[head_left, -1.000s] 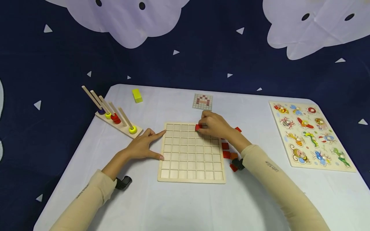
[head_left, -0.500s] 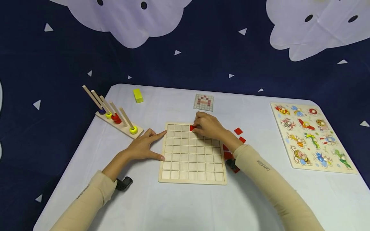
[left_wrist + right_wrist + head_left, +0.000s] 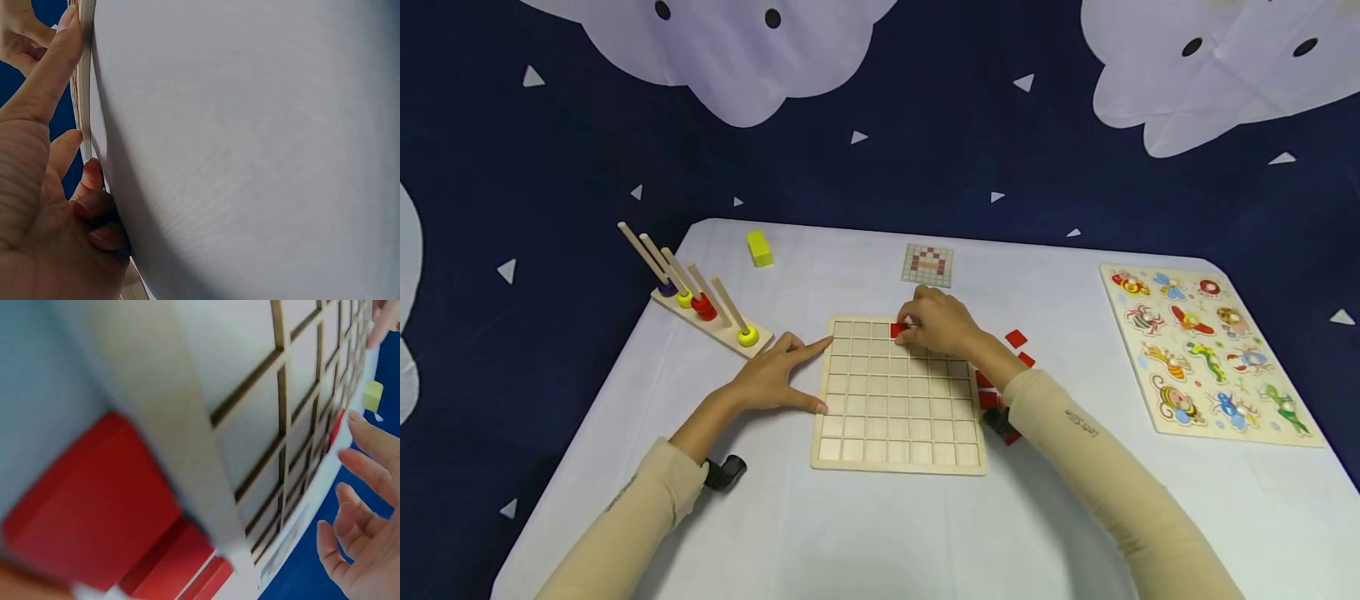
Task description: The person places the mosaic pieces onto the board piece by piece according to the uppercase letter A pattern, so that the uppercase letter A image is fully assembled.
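My right hand [image 3: 942, 322] is at the top row of a square wooden grid board [image 3: 886, 404], thumb and index fingertips at a small red square tile [image 3: 897, 331]. The tile lies at the fourth cell from the left. From the right wrist, the fingers bend toward that red tile [image 3: 336, 430] at the far side of the grid. My left hand [image 3: 775, 379] rests by the board's left edge, thumb and index finger spread wide and touching the rim. In the left wrist view its thumb [image 3: 53, 69] lies straight against the board's side, while other fingers curl below.
Several red tiles [image 3: 1017, 338] lie right of the board, some hidden under the right wrist. A printed pattern card [image 3: 927, 265] lies behind it. Farther out are a peg stand with colored rings [image 3: 715, 329], a yellow block [image 3: 759, 249] and an insect knob puzzle [image 3: 1210, 358].
My right hand has carried the red tile a little left along the top row, then stayed there while its fingers loosened slightly. My left hand has kept its place.
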`<state>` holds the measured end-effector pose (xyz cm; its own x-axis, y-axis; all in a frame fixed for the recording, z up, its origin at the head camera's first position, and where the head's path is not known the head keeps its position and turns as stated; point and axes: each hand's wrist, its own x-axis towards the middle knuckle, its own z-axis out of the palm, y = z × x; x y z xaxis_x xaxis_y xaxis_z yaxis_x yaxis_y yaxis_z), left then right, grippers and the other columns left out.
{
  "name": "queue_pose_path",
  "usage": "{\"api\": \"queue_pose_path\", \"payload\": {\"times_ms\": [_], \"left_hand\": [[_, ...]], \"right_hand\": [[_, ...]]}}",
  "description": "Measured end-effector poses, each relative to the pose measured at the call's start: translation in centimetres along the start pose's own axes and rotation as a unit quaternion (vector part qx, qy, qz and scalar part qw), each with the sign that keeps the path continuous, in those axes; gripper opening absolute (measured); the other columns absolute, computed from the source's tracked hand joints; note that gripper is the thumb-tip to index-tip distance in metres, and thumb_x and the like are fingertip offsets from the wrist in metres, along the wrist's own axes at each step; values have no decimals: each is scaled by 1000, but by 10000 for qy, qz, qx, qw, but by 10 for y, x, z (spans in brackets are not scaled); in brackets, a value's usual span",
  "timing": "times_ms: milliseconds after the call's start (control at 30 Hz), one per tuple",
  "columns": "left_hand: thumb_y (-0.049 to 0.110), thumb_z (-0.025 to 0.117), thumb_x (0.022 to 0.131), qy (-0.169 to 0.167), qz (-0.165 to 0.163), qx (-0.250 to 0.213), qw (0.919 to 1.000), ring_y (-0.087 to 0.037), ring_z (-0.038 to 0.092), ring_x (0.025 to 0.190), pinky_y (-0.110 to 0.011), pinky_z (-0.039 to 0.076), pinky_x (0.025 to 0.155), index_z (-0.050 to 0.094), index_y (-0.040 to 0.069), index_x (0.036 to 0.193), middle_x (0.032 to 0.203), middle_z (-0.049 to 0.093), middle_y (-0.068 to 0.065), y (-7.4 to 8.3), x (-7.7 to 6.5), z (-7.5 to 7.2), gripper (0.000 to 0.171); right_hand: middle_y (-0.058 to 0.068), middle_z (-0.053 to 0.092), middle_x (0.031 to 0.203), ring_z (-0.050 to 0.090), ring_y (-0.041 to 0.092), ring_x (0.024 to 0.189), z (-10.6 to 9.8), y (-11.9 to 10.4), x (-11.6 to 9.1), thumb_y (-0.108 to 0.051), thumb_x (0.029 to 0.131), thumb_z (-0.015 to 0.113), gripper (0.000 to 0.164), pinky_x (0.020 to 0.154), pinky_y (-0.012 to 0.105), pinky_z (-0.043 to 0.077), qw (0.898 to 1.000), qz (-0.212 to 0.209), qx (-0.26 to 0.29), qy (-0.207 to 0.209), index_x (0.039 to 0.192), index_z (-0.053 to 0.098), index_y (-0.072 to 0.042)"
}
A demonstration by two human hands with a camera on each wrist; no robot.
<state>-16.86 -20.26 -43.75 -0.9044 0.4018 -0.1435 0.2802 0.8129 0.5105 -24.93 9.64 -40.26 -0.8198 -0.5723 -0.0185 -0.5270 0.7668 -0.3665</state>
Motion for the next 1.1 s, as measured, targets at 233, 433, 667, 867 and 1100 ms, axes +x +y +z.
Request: {"api": "queue_pose_path", "payload": {"times_ms": [233,433,667,867,1100], "left_hand": [[59,87,63,4,-27,-36,10000,-19,44,87,-31,35,72,37,27,154,111,46,-6,-3,-1,2,109],[59,87,63,-7,-35,-89,10000,-19,44,88,-31,35,72,37,26,154,112,46,-7,-4,-2,3,109],[59,87,62,12,-19,-101,9999,-19,44,88,-31,35,73,38,26,154,111,46,-6,-3,-1,2,109],[59,87,62,1,-49,-147,9999,-18,43,88,-31,34,73,38,26,154,110,46,-5,-5,-2,3,109],[58,88,62,-15,-44,-217,9998,-19,43,88,-31,34,73,38,25,154,110,46,-6,-2,-1,1,110]], "right_hand": [[13,59,106,55,25,91,-22,32,-32,-21,91,72,29,76,43,50,9989,278,17,367,116,74,-7],[14,58,101,51,25,89,-35,78,-68,-8,87,70,27,73,41,48,9974,664,-211,181,114,76,-6],[17,56,99,49,28,89,-41,112,-98,-2,82,69,32,76,43,45,9945,1010,-273,37,112,76,-7],[14,55,98,48,26,89,-37,115,-105,-13,84,77,27,74,40,43,9951,913,-378,56,110,77,-6],[11,56,95,50,25,87,-35,118,-110,-15,83,78,23,75,41,46,9962,605,-558,302,101,76,-1]]}}
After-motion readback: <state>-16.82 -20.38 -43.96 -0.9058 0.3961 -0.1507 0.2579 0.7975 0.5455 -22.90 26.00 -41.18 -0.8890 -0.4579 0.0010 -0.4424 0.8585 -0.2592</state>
